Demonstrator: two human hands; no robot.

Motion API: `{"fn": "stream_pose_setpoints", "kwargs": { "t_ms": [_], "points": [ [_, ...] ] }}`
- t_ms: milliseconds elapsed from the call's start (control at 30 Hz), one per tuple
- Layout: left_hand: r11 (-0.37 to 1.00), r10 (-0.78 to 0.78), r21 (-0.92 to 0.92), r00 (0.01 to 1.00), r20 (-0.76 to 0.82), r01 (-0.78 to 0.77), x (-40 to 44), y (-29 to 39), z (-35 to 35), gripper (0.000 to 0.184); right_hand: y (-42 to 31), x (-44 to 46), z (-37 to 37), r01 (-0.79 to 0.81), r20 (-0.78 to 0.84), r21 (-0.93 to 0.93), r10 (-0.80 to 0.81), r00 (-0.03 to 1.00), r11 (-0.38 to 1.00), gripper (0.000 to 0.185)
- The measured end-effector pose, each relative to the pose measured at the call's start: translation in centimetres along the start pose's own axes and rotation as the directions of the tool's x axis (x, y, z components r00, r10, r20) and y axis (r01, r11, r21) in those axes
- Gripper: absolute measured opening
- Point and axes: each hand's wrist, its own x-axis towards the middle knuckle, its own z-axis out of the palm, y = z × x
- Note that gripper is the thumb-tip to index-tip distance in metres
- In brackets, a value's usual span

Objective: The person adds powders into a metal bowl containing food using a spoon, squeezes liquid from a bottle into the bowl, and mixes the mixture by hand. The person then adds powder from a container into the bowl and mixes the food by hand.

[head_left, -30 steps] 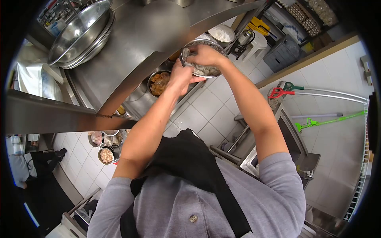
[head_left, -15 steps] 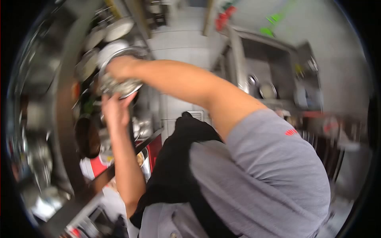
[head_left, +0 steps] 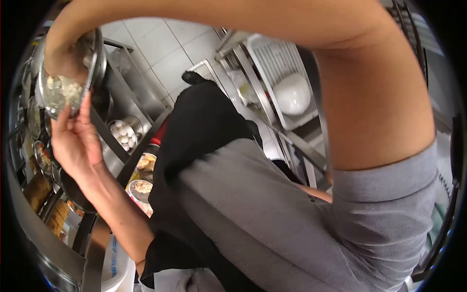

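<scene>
A metal bowl [head_left: 43, 92] with a pale, lumpy mixture [head_left: 63, 91] in it is at the upper left, tilted toward me. My left hand [head_left: 78, 136] grips its near rim, fingertips up against the edge. My right hand [head_left: 68, 61] reaches down into the bowl from above, right over the mixture. Its fingers point inward and are mostly hidden, so what they hold does not show.
Several pans and dishes stand along the left. Eggs in a metal container [head_left: 125, 135] lie right of my left wrist. Food tubs [head_left: 141, 189] sit beside my apron. A white basket [head_left: 279, 46] holds a rounded white object [head_left: 292, 94]. Tiled floor [head_left: 168, 53] lies ahead.
The view has swung, and the bowl and both hands now sit farther left. Eggs and the white basket have come into view; the sink has left it. Both hands stay at the bowl.
</scene>
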Motion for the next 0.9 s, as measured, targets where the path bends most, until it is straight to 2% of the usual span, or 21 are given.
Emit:
{"fn": "stream_pose_setpoints", "kwargs": {
  "t_ms": [67, 133, 267, 333, 367, 433, 467, 533, 600, 667, 700, 733, 800, 867, 900],
  "points": [
    [0.998, -0.066, -0.012, 0.993, 0.095, 0.067, -0.3, 0.2, -0.2, 0.030, 0.1, -2.0, 0.6, -0.033, -0.001, 0.022, 0.033, 0.999, 0.999, 0.030],
    [0.988, -0.120, -0.063, 0.958, 0.260, 0.141, 0.8, -0.4, -2.3, 0.024, -0.2, -4.7, 1.5, -0.083, -0.004, 0.050, 0.083, 0.997, 0.995, 0.031],
    [0.975, -0.220, 0.019, 0.942, 0.255, 0.222, -1.1, -0.4, -1.0, 0.027, -0.8, -7.6, 2.3, -0.133, -0.031, 0.070, 0.135, 0.990, 0.989, 0.034],
    [0.951, -0.289, 0.002, 0.884, 0.368, 0.310, -1.7, -0.4, -0.4, 0.033, -1.3, -8.8, 2.5, -0.162, -0.036, 0.066, 0.165, 0.986, 0.984, 0.035],
    [0.950, -0.291, 0.006, 0.880, 0.376, 0.312, -2.1, -0.6, -0.1, 0.033, -1.6, -9.4, 2.6, -0.175, -0.036, 0.069, 0.178, 0.983, 0.982, 0.035],
    [0.972, -0.231, 0.104, 0.929, 0.291, 0.209, -2.8, -0.4, 0.4, 0.039, -1.8, -10.6, 2.9, -0.208, -0.032, 0.074, 0.211, 0.977, 0.975, 0.036],
    [0.977, -0.212, 0.067, 0.924, 0.317, 0.201, -2.7, -0.4, 0.1, 0.037, -2.1, -10.1, 2.5, -0.206, -0.033, 0.060, 0.208, 0.977, 0.977, 0.037],
    [0.972, -0.219, -0.025, 0.941, 0.259, 0.233, -3.8, -0.6, 0.3, 0.036, -3.0, -9.2, 1.0, -0.207, -0.009, 0.040, 0.208, 0.978, 0.977, 0.038],
    [0.991, -0.090, -0.076, 0.969, 0.231, 0.111, -3.9, -1.4, -0.2, 0.039, -3.2, -7.5, -0.4, -0.179, 0.026, 0.046, 0.178, 0.984, 0.983, 0.039],
    [0.989, -0.075, -0.119, 0.989, 0.131, 0.091, -4.4, -1.8, 0.1, 0.043, -4.2, -7.2, -1.5, -0.187, 0.054, 0.086, 0.183, 0.982, 0.979, 0.040],
    [0.989, -0.033, -0.137, 0.987, 0.154, 0.055, -4.4, -1.7, -0.3, 0.041, -4.5, -7.0, -2.0, -0.212, 0.039, 0.094, 0.209, 0.977, 0.973, 0.040],
    [0.987, 0.004, -0.158, 0.984, 0.180, 0.025, -4.2, -1.6, -0.8, 0.040, -4.8, -6.8, -2.2, -0.257, 0.005, 0.104, 0.257, 0.966, 0.961, 0.041],
    [0.976, 0.028, -0.218, 0.994, 0.105, -0.004, -4.1, -1.0, -1.2, 0.038, -6.9, -5.7, -2.9, -0.393, -0.159, 0.071, 0.399, 0.903, 0.917, 0.046],
    [0.975, 0.040, -0.220, 0.997, 0.061, -0.025, -3.5, -0.4, -1.7, 0.039, -6.2, -3.5, -1.4, -0.321, -0.418, 0.128, 0.345, 0.841, 0.938, 0.023],
    [0.976, 0.048, -0.216, 0.999, 0.021, -0.042, -3.1, 0.0, -1.9, 0.040, -6.0, -2.2, -1.3, -0.249, -0.396, 0.045, 0.246, 0.884, 0.967, 0.023]
  ]
}}
